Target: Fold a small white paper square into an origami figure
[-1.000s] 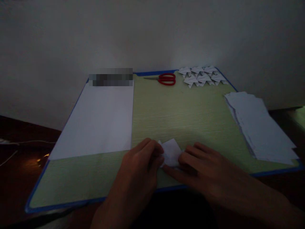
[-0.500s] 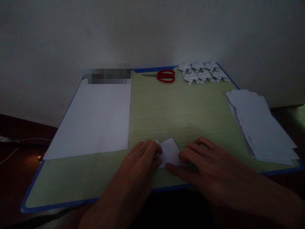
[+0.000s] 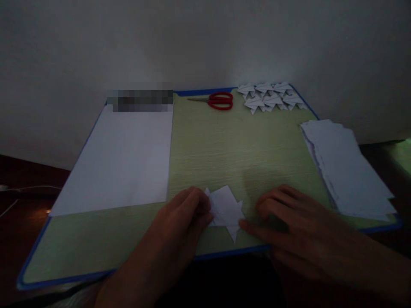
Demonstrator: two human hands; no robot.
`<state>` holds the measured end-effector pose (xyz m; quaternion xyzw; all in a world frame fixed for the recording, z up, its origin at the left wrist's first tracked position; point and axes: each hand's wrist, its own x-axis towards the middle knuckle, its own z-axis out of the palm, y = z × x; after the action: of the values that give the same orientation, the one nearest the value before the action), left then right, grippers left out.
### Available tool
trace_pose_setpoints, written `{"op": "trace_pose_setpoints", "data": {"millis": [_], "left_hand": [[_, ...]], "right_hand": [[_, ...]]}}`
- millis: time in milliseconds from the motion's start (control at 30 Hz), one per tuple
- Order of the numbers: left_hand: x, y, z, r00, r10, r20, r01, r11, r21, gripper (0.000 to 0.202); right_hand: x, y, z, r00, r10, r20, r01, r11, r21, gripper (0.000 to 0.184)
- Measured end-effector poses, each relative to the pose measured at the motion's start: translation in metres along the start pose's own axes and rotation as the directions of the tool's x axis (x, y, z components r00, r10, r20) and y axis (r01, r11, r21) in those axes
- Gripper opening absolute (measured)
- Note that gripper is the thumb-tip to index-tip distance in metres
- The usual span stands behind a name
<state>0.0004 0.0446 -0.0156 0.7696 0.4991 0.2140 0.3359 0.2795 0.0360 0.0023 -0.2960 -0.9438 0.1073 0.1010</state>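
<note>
A small folded white paper piece (image 3: 226, 210) lies on the green table (image 3: 208, 149) near its front edge. My left hand (image 3: 184, 222) presses its left side with curled fingers. My right hand (image 3: 285, 222) rests at the paper's right side, a fingertip touching the lower right corner where a pointed flap sticks out. Both hands lie low on the table top.
A large white sheet (image 3: 123, 158) covers the table's left half. Red scissors (image 3: 218, 101) lie at the back centre. Several folded paper pieces (image 3: 269, 97) sit at the back right. A stack of white paper strips (image 3: 345, 169) lies along the right edge.
My right hand has slid to the right, uncovering more of the folded paper and a pointed flap at its lower right. The left hand has stayed on the paper's left side.
</note>
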Motion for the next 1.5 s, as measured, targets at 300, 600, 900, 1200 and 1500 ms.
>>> {"op": "trace_pose_setpoints", "data": {"millis": [300,600,900,1200,1500], "left_hand": [[-0.021,-0.005,-0.003,0.964,0.199,-0.177,-0.194,0.98,0.044,0.015],[-0.043,-0.012,0.001,0.913,0.333,-0.235,-0.292,0.937,0.193,0.026],[-0.051,-0.011,0.005,0.903,0.4,-0.157,-0.323,0.873,0.364,0.029],[-0.053,-0.011,0.001,0.921,0.382,-0.076,-0.29,0.804,0.519,0.03],[-0.025,-0.014,-0.01,0.89,0.451,0.072,-0.422,0.751,0.509,0.022]], "right_hand": [[0.032,-0.009,0.009,0.989,-0.028,-0.144,0.027,1.0,-0.011,0.018],[0.043,-0.01,0.015,0.989,-0.146,-0.015,0.138,0.958,-0.253,0.043],[0.047,-0.014,0.016,0.989,-0.148,-0.004,0.142,0.953,-0.267,0.035],[0.041,0.003,0.016,0.997,0.037,-0.072,-0.036,0.999,0.005,0.037],[0.031,-0.001,0.017,0.982,0.144,-0.119,-0.149,0.988,-0.037,0.03]]}}
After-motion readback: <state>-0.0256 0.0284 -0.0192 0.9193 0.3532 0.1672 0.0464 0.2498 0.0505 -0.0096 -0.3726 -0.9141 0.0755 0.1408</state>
